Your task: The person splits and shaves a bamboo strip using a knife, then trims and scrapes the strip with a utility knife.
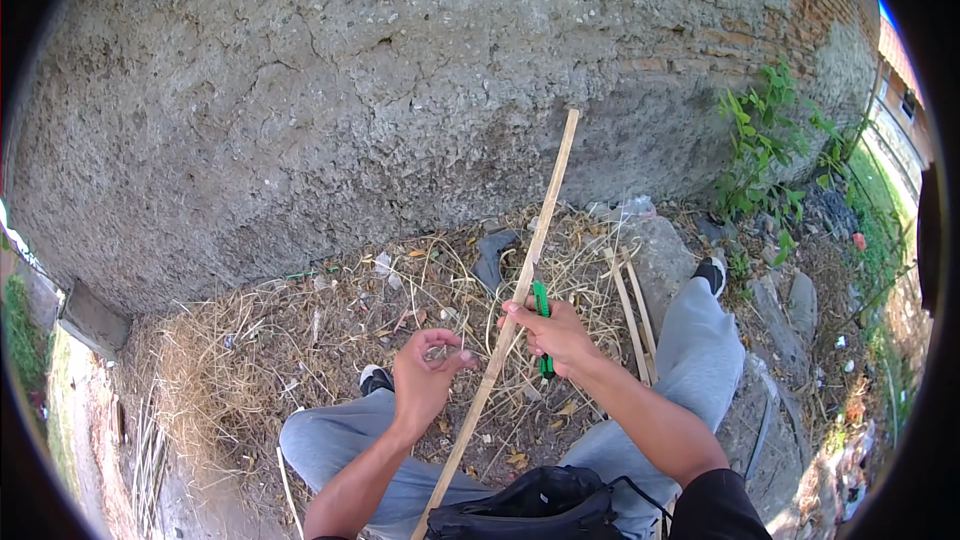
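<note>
A long, pale bamboo strip (545, 220) slants from my lap up toward the wall. My right hand (556, 333) is closed round the strip near its middle, thumb laid across it. The same hand also grips a green utility knife (541, 298), its body upright in the fingers just right of the strip. My left hand (425, 370) is at the strip's left side, with thumb and index finger curled close together. Whatever is between those fingertips, if anything, is too small to make out.
Curly shavings (230, 360) litter the ground around my feet. More strips (632, 315) lean beside my right leg, near a large stone (652, 240). A rough plastered wall (400, 90) rises in front. A black bag (530, 500) sits on my lap. Green plants (765, 140) grow at the right.
</note>
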Demonstrator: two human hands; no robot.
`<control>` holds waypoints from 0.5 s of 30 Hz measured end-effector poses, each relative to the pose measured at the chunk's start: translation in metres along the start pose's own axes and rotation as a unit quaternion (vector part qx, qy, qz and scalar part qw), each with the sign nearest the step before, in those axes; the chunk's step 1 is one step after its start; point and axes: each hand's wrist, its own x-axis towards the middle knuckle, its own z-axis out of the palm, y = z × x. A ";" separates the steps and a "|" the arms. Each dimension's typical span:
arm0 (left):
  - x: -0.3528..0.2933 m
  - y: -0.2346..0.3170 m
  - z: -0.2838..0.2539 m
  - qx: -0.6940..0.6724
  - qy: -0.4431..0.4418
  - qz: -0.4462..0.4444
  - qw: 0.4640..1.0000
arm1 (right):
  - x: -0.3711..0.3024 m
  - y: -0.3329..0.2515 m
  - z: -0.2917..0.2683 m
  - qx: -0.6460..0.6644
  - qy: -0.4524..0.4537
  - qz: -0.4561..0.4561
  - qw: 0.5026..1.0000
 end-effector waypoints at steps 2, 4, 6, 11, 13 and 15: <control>0.001 -0.001 0.000 0.008 0.019 0.003 1.000 | -0.002 -0.002 0.002 -0.011 0.013 -0.004 1.000; 0.007 -0.019 -0.005 -0.005 -0.007 0.057 0.998 | -0.001 -0.001 0.003 -0.016 0.012 -0.006 1.000; 0.011 -0.032 -0.005 -0.024 -0.011 0.091 0.995 | -0.001 -0.001 0.004 -0.020 0.011 -0.008 1.000; 0.008 -0.024 -0.004 0.026 -0.028 0.139 0.989 | -0.001 0.001 0.000 0.004 0.021 -0.027 0.999; 0.002 -0.005 0.001 -0.032 -0.035 -0.010 0.999 | 0.000 0.000 -0.003 -0.006 0.033 -0.036 0.999; 0.004 -0.016 -0.004 -0.033 -0.037 -0.055 0.997 | 0.000 -0.002 -0.002 -0.015 0.040 -0.046 0.998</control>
